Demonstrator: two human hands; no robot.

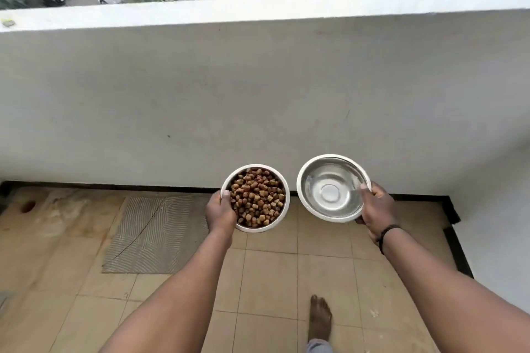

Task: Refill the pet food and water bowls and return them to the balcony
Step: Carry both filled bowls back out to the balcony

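We stand on the balcony facing the white parapet wall (258,89), both arms stretched out. Our left hand (220,213) grips the near-left rim of the food bowl (256,198), thumb hooked over the edge; the bowl is heaped with brown kibble (258,196) and hangs in the air in front of the wall's base. Our right hand (377,209) grips the right rim of the water bowl (332,188), a steel bowl with clear water in it, held just right of the food bowl and not touching it. A black band (385,235) circles the right wrist. Left of the food bowl, a grey ribbed mat (155,232) lies on the tiled floor (272,281) against the wall. One bare foot (319,319) stands on the tiles.
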